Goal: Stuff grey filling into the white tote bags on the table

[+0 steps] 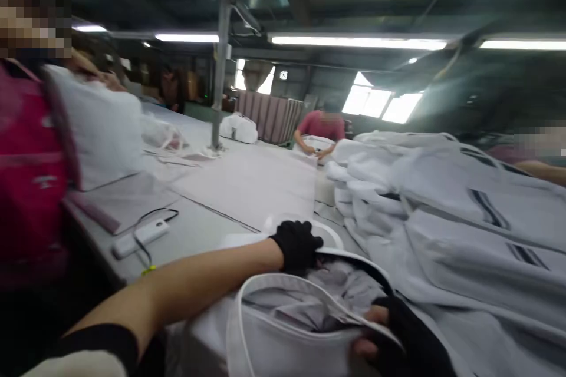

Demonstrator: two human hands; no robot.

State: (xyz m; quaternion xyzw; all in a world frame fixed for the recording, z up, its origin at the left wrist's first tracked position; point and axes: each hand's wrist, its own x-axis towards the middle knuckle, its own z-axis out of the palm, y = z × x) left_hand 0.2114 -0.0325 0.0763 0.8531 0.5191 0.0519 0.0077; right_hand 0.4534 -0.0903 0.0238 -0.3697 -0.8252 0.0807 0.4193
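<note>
A white fabric bag (305, 350) with a looped strap stands in front of me, its mouth open and crumpled greyish-white material (305, 291) showing inside. My left hand (298, 245), in a black glove, is closed at the far rim of the bag's mouth, its fingers curled over the edge. My right hand (389, 336), in a black glove with bare fingertips, is closed on the near right rim, partly blurred. The white strap (241, 312) arches over the opening between my hands.
Stacked white bags (442, 206) with dark stripes rise close on the right. A white power strip (141, 238) with a cable lies on the table (186, 247) at left. A person in pink (30, 177) stands left beside a white bag (99, 129); another person (321, 126) works across. A post (220, 70) rises mid-table.
</note>
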